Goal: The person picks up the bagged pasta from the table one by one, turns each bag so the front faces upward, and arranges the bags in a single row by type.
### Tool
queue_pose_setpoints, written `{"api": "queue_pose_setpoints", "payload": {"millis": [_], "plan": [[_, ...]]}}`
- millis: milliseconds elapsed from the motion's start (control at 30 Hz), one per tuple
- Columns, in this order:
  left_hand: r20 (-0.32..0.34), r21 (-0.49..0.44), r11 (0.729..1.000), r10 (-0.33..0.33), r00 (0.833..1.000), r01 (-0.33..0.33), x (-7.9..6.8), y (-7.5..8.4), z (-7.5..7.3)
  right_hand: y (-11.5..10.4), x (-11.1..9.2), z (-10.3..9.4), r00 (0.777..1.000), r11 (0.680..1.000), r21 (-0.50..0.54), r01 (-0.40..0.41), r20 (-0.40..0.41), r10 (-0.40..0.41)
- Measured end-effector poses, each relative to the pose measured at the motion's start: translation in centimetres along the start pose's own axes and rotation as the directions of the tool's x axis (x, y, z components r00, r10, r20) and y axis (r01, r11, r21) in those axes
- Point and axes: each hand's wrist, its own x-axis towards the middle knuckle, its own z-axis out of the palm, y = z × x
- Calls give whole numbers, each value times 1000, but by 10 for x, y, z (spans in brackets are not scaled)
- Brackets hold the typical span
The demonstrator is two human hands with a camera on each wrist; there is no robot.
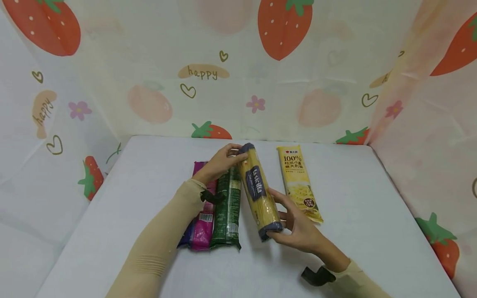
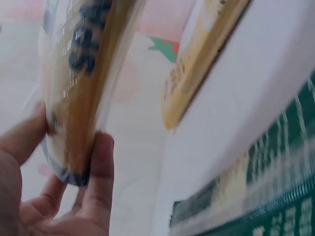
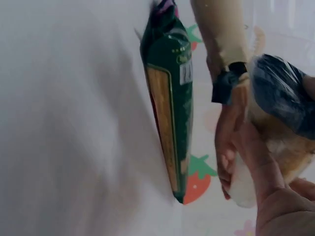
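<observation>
A clear pack of spaghetti (image 1: pixel 255 184) with dark blue ends and a "la sicilia" label is held tilted above the white table. My left hand (image 1: pixel 225 162) grips its upper end, thumb on one side and fingers on the other in the left wrist view. At the lower end, my right hand (image 1: pixel 298 227) holds the pack between thumb and fingers. Left of it lies a green pasta pack (image 1: pixel 227 207), beside a magenta pack (image 1: pixel 203 229). A yellow pasta pack (image 1: pixel 299 182) lies to the right, partly behind my right hand.
A dark blue pack (image 1: pixel 186 236) shows at the left edge of the magenta one, mostly hidden by my left forearm. White cloth covers the table (image 1: pixel 357 207). A strawberry-print curtain (image 1: pixel 238 74) rises behind it and along both sides.
</observation>
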Motion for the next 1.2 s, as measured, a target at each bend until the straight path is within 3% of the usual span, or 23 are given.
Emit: {"api": "queue_pose_setpoints", "payload": {"millis": [200,300,433,567,900,1033,1200], "plan": [[24,-13,1000,-8,1000,8,-3,11,2,5,-3,5,999,983,185,-1,-45,9],[95,-35,998,-49,994,52,-4,17,0,7,-5,7,998,966,259,3,-58,12],[196,-74,989,-113,974,129,-3,23,-3,9,-6,8,996,955,296,8,-83,17],[215,-95,981,-144,966,168,0,25,-3,11,-3,7,993,973,232,-2,-113,29],[111,-107,989,-86,990,98,2,20,7,12,-3,1,980,994,49,-96,-172,103],[39,-91,992,-83,996,86,5,17,17,14,-2,-3,974,990,-67,-128,-195,113],[-25,-59,995,-77,997,75,9,15,28,16,3,-6,968,961,-203,-190,-203,149]]}}
